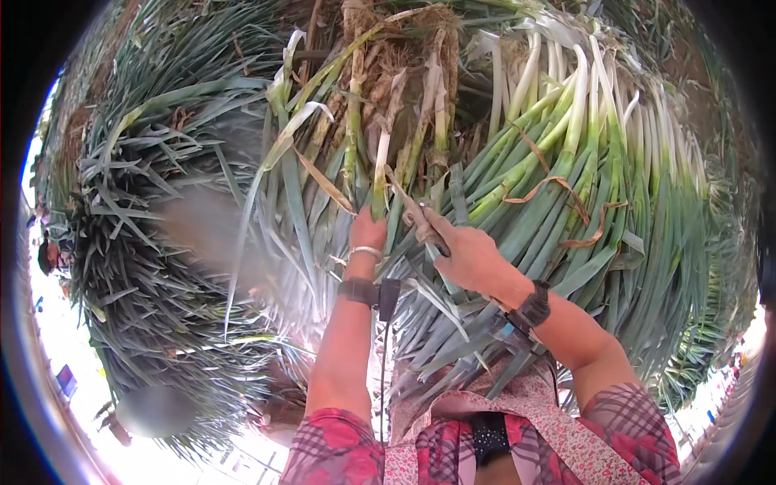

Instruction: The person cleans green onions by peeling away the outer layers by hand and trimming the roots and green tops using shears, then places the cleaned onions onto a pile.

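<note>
My left hand (368, 229) is closed around the green part of a leek (381, 158), whose white stalk points up away from me. Close on its right, my right hand (470, 257) grips a knife (419, 217) with a dark handle and a dirt-smeared blade. The blade's tip reaches toward the held leek; whether it touches cannot be made out. Just beyond lie unpeeled leeks (356, 105) with brown roots and dry outer skin. To the right spreads a pile of cleaner leeks (594, 105), white ends away from me and leaves toward me.
A large heap of dark green leek leaves (153, 315) fills the left side. Dry brown leaf strips (578, 206) lie over the right pile. A floral apron (558, 428) is at the bottom. Blurred spots obscure parts of the left side.
</note>
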`<state>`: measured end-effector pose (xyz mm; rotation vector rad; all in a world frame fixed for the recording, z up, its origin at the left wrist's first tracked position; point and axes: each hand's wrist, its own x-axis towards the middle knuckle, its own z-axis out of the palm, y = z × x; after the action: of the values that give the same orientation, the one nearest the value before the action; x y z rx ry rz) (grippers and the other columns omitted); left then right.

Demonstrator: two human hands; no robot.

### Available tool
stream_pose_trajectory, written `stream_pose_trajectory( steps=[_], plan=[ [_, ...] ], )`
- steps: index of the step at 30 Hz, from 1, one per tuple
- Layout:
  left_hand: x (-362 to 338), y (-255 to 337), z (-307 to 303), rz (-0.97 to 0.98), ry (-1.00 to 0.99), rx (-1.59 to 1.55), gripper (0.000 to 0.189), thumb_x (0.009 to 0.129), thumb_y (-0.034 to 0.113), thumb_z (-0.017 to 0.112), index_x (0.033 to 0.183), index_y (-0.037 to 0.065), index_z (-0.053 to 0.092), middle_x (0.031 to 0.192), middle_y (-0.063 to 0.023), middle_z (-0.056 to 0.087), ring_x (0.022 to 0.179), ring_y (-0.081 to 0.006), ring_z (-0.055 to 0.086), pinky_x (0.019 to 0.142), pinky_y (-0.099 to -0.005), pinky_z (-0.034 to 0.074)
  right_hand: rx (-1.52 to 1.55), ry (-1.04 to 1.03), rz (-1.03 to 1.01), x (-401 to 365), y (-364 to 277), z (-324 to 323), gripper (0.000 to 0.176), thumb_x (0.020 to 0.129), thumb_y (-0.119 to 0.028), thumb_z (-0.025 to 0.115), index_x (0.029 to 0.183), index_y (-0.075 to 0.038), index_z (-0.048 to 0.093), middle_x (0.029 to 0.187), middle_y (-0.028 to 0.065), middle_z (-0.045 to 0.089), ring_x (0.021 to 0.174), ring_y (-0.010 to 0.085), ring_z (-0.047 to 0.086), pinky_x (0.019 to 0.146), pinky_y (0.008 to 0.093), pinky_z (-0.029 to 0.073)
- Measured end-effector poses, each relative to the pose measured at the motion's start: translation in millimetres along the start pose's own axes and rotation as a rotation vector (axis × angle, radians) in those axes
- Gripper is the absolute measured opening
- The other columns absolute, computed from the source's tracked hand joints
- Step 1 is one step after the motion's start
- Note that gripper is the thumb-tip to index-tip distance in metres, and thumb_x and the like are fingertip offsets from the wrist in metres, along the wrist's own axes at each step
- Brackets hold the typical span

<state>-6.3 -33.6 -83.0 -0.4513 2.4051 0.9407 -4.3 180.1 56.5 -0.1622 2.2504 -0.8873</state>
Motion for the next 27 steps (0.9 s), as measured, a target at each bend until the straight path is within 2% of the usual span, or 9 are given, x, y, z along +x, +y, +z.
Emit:
stream_pose_trajectory(
  steps=[4, 7, 8, 11, 15, 18, 21, 23, 27],
  plan=[
    [-14, 5, -7, 0.076, 0.087, -0.14, 0.041, 0.072, 0.017, 0.061, 0.107, -0.004, 0.052, 0.099, -0.0283, 0.06, 0.095, -0.0442, 0.057, 0.083, -0.0456, 0.044, -0.032, 0.096, 0.023, 30, 5, 1, 0.069, 0.076, -0.021, 0.058, 0.139, -0.006, 0.033, 0.087, 0.023, 0.063, 0.078, 0.0403, 0.061, 0.07, 0.0486, 0.048],
    [-13, -5, -5, 0.003, 0.067, -0.125, 0.044, 0.065, 0.011, 0.071, 0.103, -0.004, 0.053, 0.094, -0.0221, 0.062, 0.088, -0.0308, 0.061, 0.08, -0.0365, 0.046, -0.033, 0.198, -0.001, 55, 8, -6, 0.071, 0.073, -0.019, 0.06, 0.138, -0.006, 0.034, 0.087, 0.023, 0.063, 0.081, 0.0407, 0.06, 0.073, 0.0486, 0.048],
    [-10, -15, 0, 0.007, 0.066, -0.12, 0.044, 0.065, 0.011, 0.071, 0.103, -0.004, 0.053, 0.094, -0.0221, 0.062, 0.088, -0.0308, 0.061, 0.08, -0.0365, 0.046, -0.053, 0.243, 0.005, 63, 9, -9, 0.071, 0.072, -0.019, 0.059, 0.137, -0.006, 0.035, 0.086, 0.024, 0.062, 0.081, 0.042, 0.06, 0.073, 0.049, 0.047],
    [-7, -27, 3, 0.006, 0.012, -0.2, 0.042, 0.068, 0.01, 0.072, 0.102, -0.004, 0.053, 0.092, -0.0158, 0.062, 0.08, -0.0207, 0.06, 0.073, -0.0325, 0.048, -0.077, 0.287, 0.023, 85, 11, -17, 0.071, 0.07, -0.019, 0.058, 0.137, -0.007, 0.037, 0.086, 0.0252, 0.062, 0.082, 0.0432, 0.059, 0.075, 0.0494, 0.046],
    [-8, -28, -5, 0.0, -0.039, -0.247, 0.044, 0.071, 0.011, 0.071, 0.108, -0.005, 0.053, 0.094, -0.0144, 0.062, 0.079, -0.0202, 0.059, 0.073, -0.0312, 0.048, -0.105, 0.281, 0.091, 112, 16, -30, 0.07, 0.07, -0.02, 0.058, 0.136, -0.007, 0.037, 0.088, 0.026, 0.062, 0.083, 0.0432, 0.06, 0.076, 0.0493, 0.046],
    [-17, -9, -27, -0.029, -0.15, -0.548, 0.043, 0.076, 0.009, 0.066, 0.114, -0.005, 0.052, 0.095, -0.0131, 0.062, 0.083, -0.0171, 0.059, 0.074, -0.03, 0.048, -0.111, 0.33, 0.076, 118, 25, -34, 0.069, 0.071, -0.021, 0.057, 0.136, -0.008, 0.038, 0.087, 0.0259, 0.063, 0.083, 0.0433, 0.06, 0.076, 0.0487, 0.047],
    [-17, 28, -63, -0.087, -0.293, -0.698, 0.04, 0.082, 0.006, 0.061, 0.118, -0.005, 0.05, 0.094, -0.0134, 0.062, 0.08, -0.0192, 0.063, 0.07, -0.0302, 0.051, -0.051, 0.308, 0.039, 77, 14, -45, 0.07, 0.07, -0.02, 0.058, 0.136, -0.008, 0.038, 0.083, 0.0247, 0.062, 0.081, 0.0425, 0.059, 0.074, 0.0479, 0.047],
    [-7, 46, -75, -0.273, -0.437, -0.949, 0.034, 0.085, 0.006, 0.058, 0.116, -0.005, 0.05, 0.094, -0.0146, 0.062, 0.073, -0.0239, 0.065, 0.063, -0.0325, 0.054, -0.03, 0.223, -0.013, 34, 7, -43, 0.07, 0.071, -0.02, 0.058, 0.137, -0.011, 0.037, 0.081, 0.0223, 0.061, 0.079, 0.0405, 0.059, 0.072, 0.0486, 0.047],
    [17, 41, -27, -0.211, -0.283, -1.206, 0.025, 0.084, 0.008, 0.059, 0.106, -0.003, 0.052, 0.09, -0.0139, 0.06, 0.066, -0.0274, 0.065, 0.06, -0.035, 0.055, -0.073, 0.067, -0.073, -63, -2, -32, 0.072, 0.072, -0.022, 0.061, 0.139, -0.015, 0.034, 0.077, 0.0186, 0.059, 0.075, 0.0383, 0.059, 0.068, 0.0482, 0.046]
  ],
)
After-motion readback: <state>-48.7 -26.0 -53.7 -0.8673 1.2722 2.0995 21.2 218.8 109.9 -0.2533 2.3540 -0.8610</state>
